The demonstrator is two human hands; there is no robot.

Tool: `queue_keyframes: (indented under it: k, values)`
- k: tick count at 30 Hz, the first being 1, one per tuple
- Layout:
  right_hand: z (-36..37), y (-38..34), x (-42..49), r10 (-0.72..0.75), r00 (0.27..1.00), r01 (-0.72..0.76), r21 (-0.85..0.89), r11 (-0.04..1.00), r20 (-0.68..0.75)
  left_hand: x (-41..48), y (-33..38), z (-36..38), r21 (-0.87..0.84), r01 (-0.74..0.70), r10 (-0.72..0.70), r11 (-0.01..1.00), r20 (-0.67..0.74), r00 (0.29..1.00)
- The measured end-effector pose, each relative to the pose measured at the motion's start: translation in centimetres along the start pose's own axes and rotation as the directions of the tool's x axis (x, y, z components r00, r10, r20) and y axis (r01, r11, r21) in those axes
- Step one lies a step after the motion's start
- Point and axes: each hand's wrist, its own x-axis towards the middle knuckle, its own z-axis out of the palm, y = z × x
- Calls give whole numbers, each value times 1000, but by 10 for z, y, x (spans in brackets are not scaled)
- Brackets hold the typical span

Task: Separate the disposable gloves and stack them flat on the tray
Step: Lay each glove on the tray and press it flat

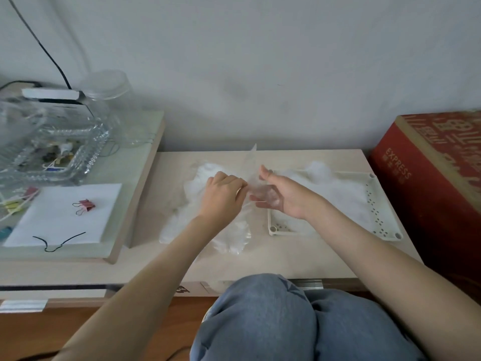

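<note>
Left hand (223,195): reached out from the near left over the table (286,256), back of the hand up, fingers curled. The glove (251,165) is pinched at the fingertips, on their right side.

Right hand (282,195): reached out from the near right, palm turned to the left, thumb raised on the far side. The fingers are curled under the glove's lower part, so the glove is held here too.

Hands: close together, just left of the tray (377,204), with the glove between them.

Glove: thin clear film, held above the table. One narrow strip stands up toward the far wall; the rest is bunched in the right palm. Whether it is one layer or more cannot be told.

Pile (234,238): crumpled clear gloves lying on the table under and left of the left hand.

Tray: white, with perforated walls, on the right part of the table.

Stack (333,186): whitish gloves lying in the tray, bulging at its far left side.

Box (429,183): red, set right of the table.

Shelf (125,204): at the left; a glass dish (86,152), a jar (112,100), paper (65,214) and a clip (84,205) are set on it.
</note>
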Motion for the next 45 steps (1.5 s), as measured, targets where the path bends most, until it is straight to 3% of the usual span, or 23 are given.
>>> queue_keyframes:
  k: [2, 5, 7, 10, 12, 14, 16, 18, 19, 23, 29, 35, 38, 40, 42, 45]
  values:
    - [1, -7, -1, 30, 1000, -29, 119, 992, -4, 4, 8, 1, -62, -95, 97, 994, 15, 995]
    - [-3, -10, 1, -20, 997, 23, 38, 999, -79, 8, 18, 1, -163, -225, 237, 961, 54, 970]
    - [-7, -9, 0, -92, 985, 89, -24, 996, -149, 9, 24, 1, -242, -226, 257, 944, 106, 961]
    - [-22, -6, -2, -146, 970, 151, 11, 988, -194, 13, 31, -3, -372, -6, 75, 928, 171, 982]
    - [-32, -6, -5, -160, 972, 184, 140, 973, -171, 20, 31, -4, -448, 212, -188, 868, 99, 977]
    - [-43, -8, -10, -174, 975, 200, 200, 959, -141, 28, 26, -5, -550, 467, -474, 692, 142, 869]
    - [-51, -10, -17, -192, 977, 206, 177, 962, -97, 35, 22, -7, -616, 657, -591, 435, 355, 724]
    - [-59, -11, -22, -198, 978, 206, 157, 966, -67, 42, 20, -8, -618, 756, -534, 217, 573, 622]
    - [-62, -12, -23, -200, 978, 207, 160, 965, -60, 44, 20, -10, -602, 780, -475, 171, 643, 600]
    - [-74, -12, -26, -220, 972, 234, 222, 947, -86, 46, 17, -3, -599, 775, -320, 201, 708, 630]
    - [-104, -2, -22, -212, 928, 319, 358, 877, -307, 54, 16, 11, -689, 721, -407, 73, 639, 653]
    - [-138, 28, -16, -153, 853, 437, 521, 734, -500, 65, 37, 41, -662, 743, -507, 97, 610, 609]
    - [-149, 45, -10, -61, 807, 473, 579, 664, -588, 67, 50, 64, -645, 738, -550, 200, 550, 629]
    - [-154, 54, -7, -1, 777, 487, 602, 633, -629, 66, 58, 79, -593, 726, -538, 349, 508, 673]
    - [-155, 61, -6, 47, 747, 505, 612, 609, -664, 64, 63, 88, -455, 662, -480, 596, 458, 748]
    - [-155, 68, -4, 69, 698, 544, 591, 596, -713, 63, 78, 100, -321, 414, -283, 852, 382, 879]
